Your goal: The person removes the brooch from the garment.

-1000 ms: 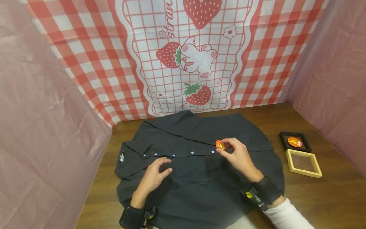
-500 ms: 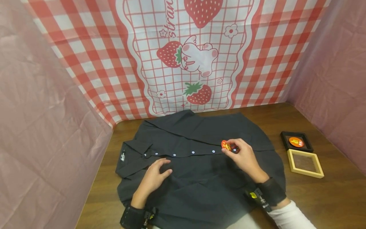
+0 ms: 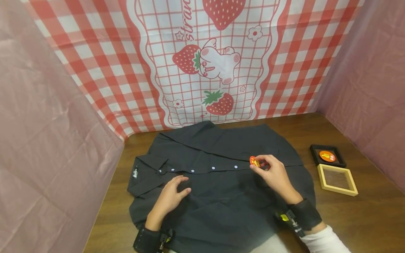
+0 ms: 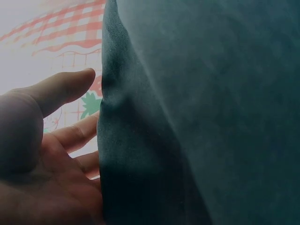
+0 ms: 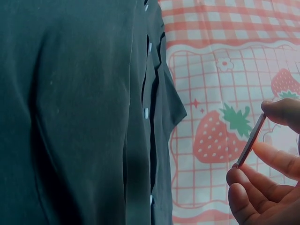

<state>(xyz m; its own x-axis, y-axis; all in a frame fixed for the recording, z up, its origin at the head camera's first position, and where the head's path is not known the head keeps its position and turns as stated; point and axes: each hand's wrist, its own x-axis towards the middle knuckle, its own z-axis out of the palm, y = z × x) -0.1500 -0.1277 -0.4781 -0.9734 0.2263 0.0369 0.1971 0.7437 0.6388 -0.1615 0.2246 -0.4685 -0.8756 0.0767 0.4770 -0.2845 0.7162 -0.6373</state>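
Note:
A dark grey shirt [image 3: 196, 196] lies spread out, collar to the left, with a row of pale buttons along its placket. Over its right part, my right hand [image 3: 274, 172] pinches a thin, round red and yellow disc [image 3: 254, 161] between thumb and fingers. Edge-on in the right wrist view, the disc [image 5: 251, 139] appears apart from the shirt. My left hand [image 3: 171, 195] is near the collar side, its fingers loosely bent and holding nothing. Whether it touches the fabric I cannot tell. The left wrist view shows the left hand [image 4: 51, 173] beside the dark cloth [image 4: 140, 154].
On the brown wooden table [image 3: 376, 214] at the right lie a black square frame [image 3: 313, 154] with an orange round disc [image 3: 327, 156] in it, and a pale yellow square frame [image 3: 338, 190]. A red checked strawberry cloth [image 3: 218, 70] hangs behind; pinkish cloths flank both sides.
My right hand has shifted a little to the right above the shirt with the round disc still pinched. The left hand has stayed where it was.

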